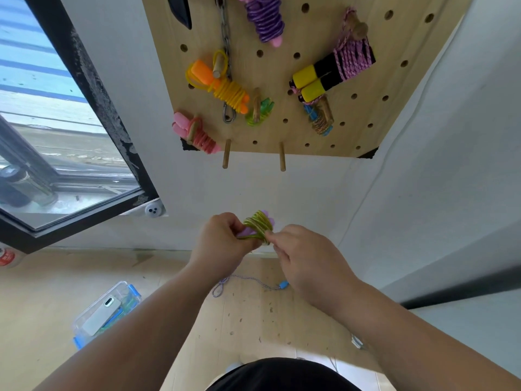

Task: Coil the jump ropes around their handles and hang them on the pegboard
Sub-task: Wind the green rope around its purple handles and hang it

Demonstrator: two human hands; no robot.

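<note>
In front of the wall I hold a jump rope (259,225) with lilac handles, its yellow-green cord coiled around them. My left hand (222,238) grips the handle end. My right hand (307,261) pinches the cord at the coil's lower right side. Above hangs the wooden pegboard (282,80). Several coiled ropes hang on it: a purple one (266,19), an orange and yellow one (222,86), a pink one (194,134), a green one (260,112), a black and yellow one (332,71) and a blue one (320,119). Two bare pegs (226,153) (282,156) stick out at its bottom edge.
On the floor below lies a loose striped rope with a blue handle (253,283). A clear plastic box with blue clips (107,311) stands at the lower left. A window (56,122) fills the left side. A metal chain (225,52) hangs on the board.
</note>
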